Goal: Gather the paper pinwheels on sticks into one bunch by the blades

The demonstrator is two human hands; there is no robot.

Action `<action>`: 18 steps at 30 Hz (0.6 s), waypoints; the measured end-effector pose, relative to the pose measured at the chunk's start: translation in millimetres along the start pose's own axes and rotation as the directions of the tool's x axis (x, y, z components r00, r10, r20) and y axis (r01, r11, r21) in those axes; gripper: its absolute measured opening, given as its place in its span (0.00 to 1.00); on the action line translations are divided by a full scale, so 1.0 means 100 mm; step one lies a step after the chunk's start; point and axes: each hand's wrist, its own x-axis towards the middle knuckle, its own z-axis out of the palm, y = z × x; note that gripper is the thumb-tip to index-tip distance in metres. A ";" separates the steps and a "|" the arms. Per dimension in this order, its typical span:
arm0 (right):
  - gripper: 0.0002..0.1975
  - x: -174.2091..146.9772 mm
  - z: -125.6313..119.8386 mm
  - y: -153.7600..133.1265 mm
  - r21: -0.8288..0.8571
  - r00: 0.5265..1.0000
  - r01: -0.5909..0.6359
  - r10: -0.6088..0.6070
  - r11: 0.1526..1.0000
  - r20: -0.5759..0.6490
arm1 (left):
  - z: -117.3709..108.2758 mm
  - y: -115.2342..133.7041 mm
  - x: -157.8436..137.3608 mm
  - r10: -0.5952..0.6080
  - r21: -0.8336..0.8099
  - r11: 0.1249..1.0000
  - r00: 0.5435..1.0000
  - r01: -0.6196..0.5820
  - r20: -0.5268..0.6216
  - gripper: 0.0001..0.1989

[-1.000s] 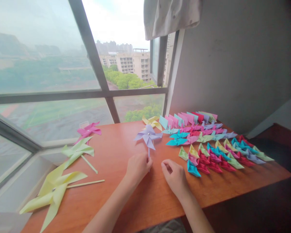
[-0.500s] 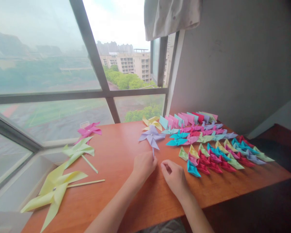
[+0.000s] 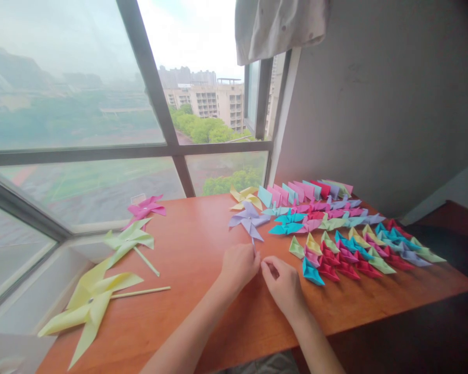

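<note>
Lilac paper pinwheel (image 3: 250, 221): 12 o'clock from left hand (image 3: 238, 264), which clamps its stick (image 3: 253, 241) (axis roughly 12–6); right hand (image 3: 284, 281), fingertips together, just beside at 4 o'clock.

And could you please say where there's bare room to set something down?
Bare tabletop lies between the green pinwheel and the left hand, and on the near side of the paper boats. Folded paper crowds the back right.
</note>
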 end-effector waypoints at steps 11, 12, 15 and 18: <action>0.12 -0.02 -0.01 -0.01 0.014 1.000 -0.024 0.024 1.000 -0.010 | -0.08 -0.22 -0.27 0.202 -0.092 0.976 0.978 -0.197 0.047 0.12; 0.12 -0.02 -0.02 -0.01 0.021 0.999 -0.028 0.028 0.999 -0.020 | -0.07 -0.20 -0.27 0.219 -0.099 0.972 0.974 -0.214 0.053 0.12; 0.12 -0.01 -0.02 0.00 0.037 0.998 -0.041 0.043 0.998 -0.053 | -0.04 -0.14 -0.27 0.258 -0.114 0.961 0.964 -0.250 0.060 0.13; 0.13 -0.01 -0.03 0.01 0.038 0.996 -0.052 0.054 0.998 -0.067 | -0.03 -0.08 -0.26 0.275 -0.121 0.956 0.960 -0.266 0.061 0.14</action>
